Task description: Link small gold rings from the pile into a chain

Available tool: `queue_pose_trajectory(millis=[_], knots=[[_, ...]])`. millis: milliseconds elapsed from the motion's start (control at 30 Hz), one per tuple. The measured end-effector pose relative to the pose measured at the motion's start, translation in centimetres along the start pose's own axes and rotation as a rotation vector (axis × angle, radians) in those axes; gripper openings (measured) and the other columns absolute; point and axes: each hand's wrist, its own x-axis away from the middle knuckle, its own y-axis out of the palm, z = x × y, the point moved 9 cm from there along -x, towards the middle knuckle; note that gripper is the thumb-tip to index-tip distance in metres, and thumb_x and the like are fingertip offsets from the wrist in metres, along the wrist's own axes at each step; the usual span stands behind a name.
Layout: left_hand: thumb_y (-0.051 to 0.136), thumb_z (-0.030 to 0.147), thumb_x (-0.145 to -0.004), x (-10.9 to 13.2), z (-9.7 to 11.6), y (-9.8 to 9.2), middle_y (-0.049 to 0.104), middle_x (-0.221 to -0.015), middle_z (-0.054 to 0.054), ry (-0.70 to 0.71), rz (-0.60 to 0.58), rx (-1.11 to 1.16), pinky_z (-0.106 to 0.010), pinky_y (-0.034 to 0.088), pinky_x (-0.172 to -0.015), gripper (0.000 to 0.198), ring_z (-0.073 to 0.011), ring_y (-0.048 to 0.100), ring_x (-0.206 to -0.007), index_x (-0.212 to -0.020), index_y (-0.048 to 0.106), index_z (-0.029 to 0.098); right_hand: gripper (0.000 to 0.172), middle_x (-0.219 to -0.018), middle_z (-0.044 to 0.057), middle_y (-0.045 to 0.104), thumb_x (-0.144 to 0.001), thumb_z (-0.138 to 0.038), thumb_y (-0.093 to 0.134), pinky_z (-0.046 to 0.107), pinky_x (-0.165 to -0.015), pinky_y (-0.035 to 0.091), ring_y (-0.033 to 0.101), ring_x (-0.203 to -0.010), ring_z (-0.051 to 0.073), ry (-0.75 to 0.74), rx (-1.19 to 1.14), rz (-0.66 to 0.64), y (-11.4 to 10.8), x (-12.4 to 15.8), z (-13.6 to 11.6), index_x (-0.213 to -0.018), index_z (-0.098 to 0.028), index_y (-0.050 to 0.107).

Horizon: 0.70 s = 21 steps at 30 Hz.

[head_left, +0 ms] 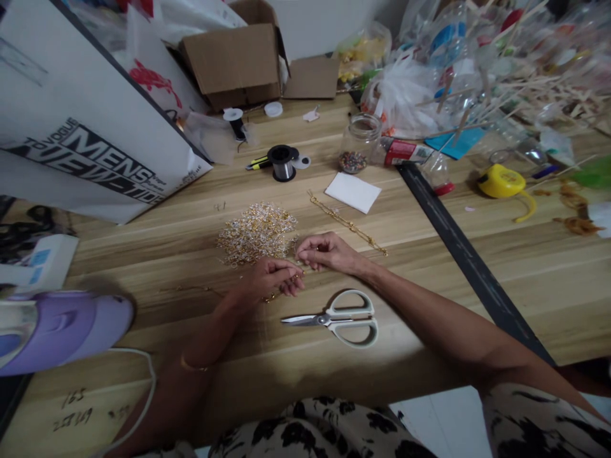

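Note:
My left hand (pixel 279 277) pinches the end of a thin gold beaded chain (pixel 270 298), whose length trails left across the table under the wrist. Close beside it, my right hand (pixel 324 252) has thumb and forefinger pressed together; what lies between them is too small to make out. Just beyond both hands is a pile of small gold and silver metal links (pixel 255 232). A second gold chain (pixel 351 226) lies stretched out past my right hand. White-handled scissors (pixel 353 318) rest nearer my body, blades pointing left.
A wire spool (pixel 283 166), a glass jar with beads (pixel 354 152) and a white card (pixel 353 192) stand farther back. A black metal ruler (pixel 458 248) runs along the right, near a yellow tape measure (pixel 502 182). A purple iron (pixel 71 327) sits left.

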Motion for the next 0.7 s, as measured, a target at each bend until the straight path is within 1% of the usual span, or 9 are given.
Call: queue_pose_trajectory(millis=[133,333,467,567,700], knots=[[0.070,0.037,-0.066,-0.06,-0.44,0.03,0.071,-0.069,-0.009,-0.010,-0.023,0.035,-0.025,0.050,-0.052,0.034,-0.0132,0.063,-0.051,-0.082,0.066,0.008,0.026,-0.058,-0.003,0.051,-0.081,-0.036,0.060,0.017,-0.048,0.040,0.047,-0.051,0.006,-0.006,0.004,-0.002,0.04,-0.01,0.05,-0.083,-0.011,0.062],[0.070,0.036,-0.066,0.01,-0.34,0.23,0.071,-0.067,-0.008,-0.016,-0.035,0.051,-0.024,0.051,-0.051,0.033,-0.0141,0.064,-0.052,-0.082,0.064,0.008,0.026,-0.058,-0.003,0.052,-0.081,-0.036,0.060,0.017,-0.048,0.041,0.048,-0.052,0.007,-0.003,0.000,-0.002,0.01,0.00,0.08,-0.084,-0.011,0.063],[0.070,0.040,-0.066,-0.01,-0.03,0.36,0.070,-0.063,-0.006,-0.008,-0.029,0.009,-0.023,0.050,-0.050,0.034,-0.0130,0.063,-0.050,-0.079,0.065,0.009,0.026,-0.057,-0.003,0.051,-0.081,-0.036,0.059,0.017,-0.047,0.040,0.047,-0.050,0.006,-0.012,0.008,-0.007,0.04,-0.03,0.03,-0.085,-0.011,0.063],[0.071,0.039,-0.066,-0.09,0.14,0.50,0.069,-0.060,-0.005,0.011,-0.040,-0.042,-0.021,0.049,-0.048,0.032,-0.0113,0.061,-0.047,-0.075,0.064,0.009,0.026,-0.058,-0.003,0.052,-0.082,-0.036,0.059,0.017,-0.047,0.039,0.046,-0.050,0.006,-0.021,0.020,-0.013,0.07,-0.05,0.03,-0.085,-0.011,0.063],[0.072,0.037,-0.065,-0.24,-0.04,0.45,0.069,-0.059,-0.004,0.019,-0.041,-0.069,-0.021,0.049,-0.048,0.032,-0.0121,0.062,-0.048,-0.079,0.063,0.009,0.025,-0.059,-0.003,0.053,-0.082,-0.036,0.059,0.017,-0.047,0.039,0.046,-0.050,0.006,-0.027,0.025,-0.013,0.05,-0.06,0.00,-0.085,-0.011,0.063]])
